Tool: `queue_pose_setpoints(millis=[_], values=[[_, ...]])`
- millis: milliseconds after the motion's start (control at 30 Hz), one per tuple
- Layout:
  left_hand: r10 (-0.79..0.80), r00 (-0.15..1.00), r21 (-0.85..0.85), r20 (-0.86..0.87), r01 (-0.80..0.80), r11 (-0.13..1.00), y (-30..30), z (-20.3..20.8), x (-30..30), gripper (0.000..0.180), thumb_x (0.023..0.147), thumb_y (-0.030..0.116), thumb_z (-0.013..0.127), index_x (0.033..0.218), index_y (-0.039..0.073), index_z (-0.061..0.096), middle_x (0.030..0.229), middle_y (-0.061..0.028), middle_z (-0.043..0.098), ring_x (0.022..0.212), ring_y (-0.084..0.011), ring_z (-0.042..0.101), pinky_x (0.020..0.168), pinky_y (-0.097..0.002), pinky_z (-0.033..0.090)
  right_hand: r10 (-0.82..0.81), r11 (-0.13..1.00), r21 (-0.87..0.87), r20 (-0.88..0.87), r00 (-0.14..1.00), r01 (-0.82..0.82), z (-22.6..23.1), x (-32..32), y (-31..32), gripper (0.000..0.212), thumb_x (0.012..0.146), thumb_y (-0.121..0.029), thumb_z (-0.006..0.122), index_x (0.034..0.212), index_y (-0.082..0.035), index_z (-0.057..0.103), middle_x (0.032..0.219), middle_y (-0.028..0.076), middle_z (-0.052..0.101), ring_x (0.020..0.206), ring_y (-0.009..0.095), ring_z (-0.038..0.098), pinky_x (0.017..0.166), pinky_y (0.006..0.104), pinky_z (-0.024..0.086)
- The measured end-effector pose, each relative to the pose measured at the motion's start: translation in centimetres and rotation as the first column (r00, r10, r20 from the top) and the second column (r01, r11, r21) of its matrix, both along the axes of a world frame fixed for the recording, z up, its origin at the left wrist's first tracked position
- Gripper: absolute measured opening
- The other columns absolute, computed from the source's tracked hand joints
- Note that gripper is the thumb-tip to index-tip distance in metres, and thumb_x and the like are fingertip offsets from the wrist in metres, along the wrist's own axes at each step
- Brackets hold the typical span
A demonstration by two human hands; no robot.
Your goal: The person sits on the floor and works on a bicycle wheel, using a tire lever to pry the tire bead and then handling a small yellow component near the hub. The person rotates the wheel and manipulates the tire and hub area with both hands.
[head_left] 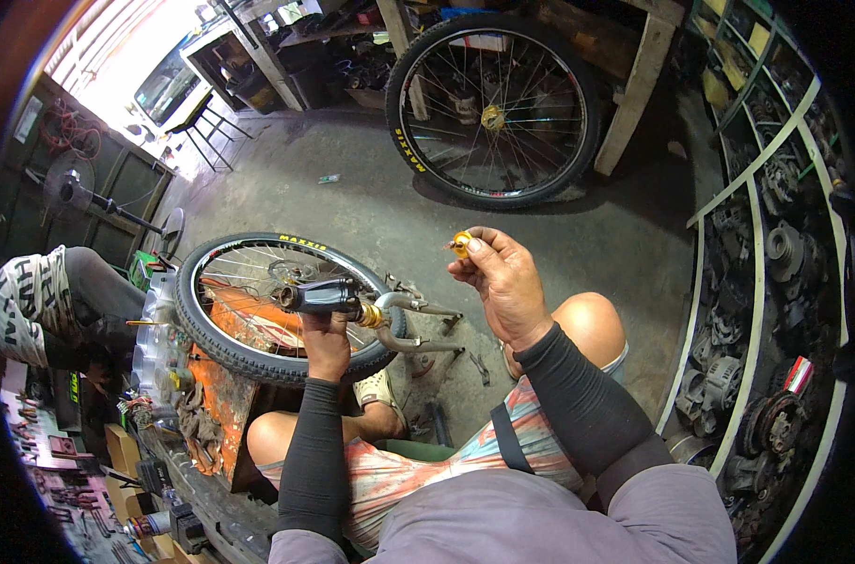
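Head view: the right hand (507,282) is raised over the concrete floor, thumb and forefinger pinched together with no gap except for the small gold part (461,244) they have hold of, which shows at the tips of the fingers, well apart from everything else. To the left and lower, the left hand (326,346) comes from below to a black tubular part (319,296); its fingers seem curled around the underside, though their tips are hidden and how firmly they press I cannot tell. Next to that tube sits a gold collar (367,314), and beyond it grey forked tubing (396,305) spreads toward the right, all of it in front of a wheel (293,273) whose tyre overlaps an orange-stained surface (222,404). The gold part looks rigid and very light, probably metal, and would be easy to drop or let roll away; if greasy, it would be slippery, so a pinch across its outer rim seems the surest hold. The black tube and its tubing look stiff and much heavier, likely to swing toward the forked end if taken by one end alone, so a full wrap of the fingers close to the gold collar should balance them better, with the smooth black finish perhaps a little slick under an oily palm
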State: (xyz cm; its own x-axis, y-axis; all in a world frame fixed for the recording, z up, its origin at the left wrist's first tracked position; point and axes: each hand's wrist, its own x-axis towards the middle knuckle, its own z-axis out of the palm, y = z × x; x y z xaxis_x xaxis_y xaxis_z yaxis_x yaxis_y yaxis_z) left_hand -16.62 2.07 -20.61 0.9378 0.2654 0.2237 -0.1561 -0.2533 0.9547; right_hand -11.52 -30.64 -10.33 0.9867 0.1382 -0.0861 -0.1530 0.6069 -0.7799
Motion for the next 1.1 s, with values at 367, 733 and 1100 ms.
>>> queue_pose_setpoints(millis=[367, 733, 1100], values=[[-0.111, 0.986, 0.108, -0.127, 0.125, 0.986, -2.2, -2.3, -0.7, 0.056, 0.093, 0.009, 0.089, 0.141, 0.004, 0.06, 0.124, -0.0075, 0.073, 0.108, -0.0179, 0.072, 0.095, -0.0348, 0.058, 0.013, 0.999, -0.031, 0.0, 1.0, -0.013, 0.1, 0.0, 0.1, 0.019, 0.112, -0.02, 0.065, 0.124, -0.006, 0.069, 0.112, 0.006, 0.075, 0.096, 0.016, 0.073, 0.091, 0.034, 0.06], [0.062, 0.992, 0.376, -0.11, -0.016, 0.927, -3.6, -1.8, 0.5, 0.043, 0.083, 0.006, 0.09, 0.122, 0.004, 0.07, 0.105, -0.0069, 0.078, 0.095, -0.0157, 0.075, 0.089, -0.0314, 0.059, 0.007, 1.0, -0.026, 0.003, 1.0, -0.007, 0.0, 0.0, -0.1, 0.021, 0.112, -0.02, 0.064, 0.125, -0.005, 0.068, 0.113, 0.006, 0.075, 0.097, 0.017, 0.073, 0.092, 0.0339, 0.059], [-0.123, 0.99, -0.091, 0.075, 0.129, 0.987, -0.4, 11.0, -0.8, 0.08, 0.086, -0.008, 0.082, 0.153, 0.002, 0.04, 0.129, -0.0118, 0.071, 0.114, -0.0204, 0.072, 0.101, -0.0363, 0.061, 0.114, 0.979, -0.166, -0.053, 0.992, -0.122, -0.1, -0.1, 0.5, 0.031, 0.111, -0.026, 0.062, 0.131, -0.002, 0.066, 0.113, 0.008, 0.071, 0.095, 0.018, 0.072, 0.087, 0.0348, 0.059]])
